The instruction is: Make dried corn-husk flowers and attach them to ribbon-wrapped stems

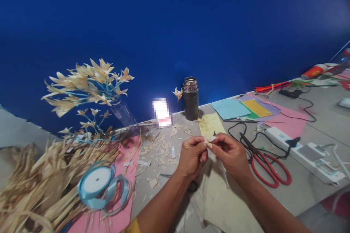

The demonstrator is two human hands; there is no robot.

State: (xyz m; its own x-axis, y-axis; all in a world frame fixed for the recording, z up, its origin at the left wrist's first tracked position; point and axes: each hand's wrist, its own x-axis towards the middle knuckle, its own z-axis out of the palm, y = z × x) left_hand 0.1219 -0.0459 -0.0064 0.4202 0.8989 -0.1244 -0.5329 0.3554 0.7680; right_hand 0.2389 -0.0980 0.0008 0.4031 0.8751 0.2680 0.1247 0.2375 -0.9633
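In the middle of the head view my left hand (193, 154) and my right hand (229, 154) meet, fingertips pinched together. Between them is a small cream husk flower (209, 140), held by both hands; its finer shape is partly covered by the fingers. A thin pale stick (225, 176) shows under my right hand. Beyond the hands stands an uncapped dark flask (191, 100), with a finished-looking husk flower (178, 94) beside it. Red-handled scissors (264, 164) lie to the right of my right hand.
Husk flowers on blue stems (93, 83) lean from a clear vase at left. A blue ribbon spool (95, 180) lies by dried husks (30, 193). Husk scraps (161, 149) litter the table. Coloured sheets (231, 108), a power strip (303, 153) and cables occupy the right. A blue wall stands behind.
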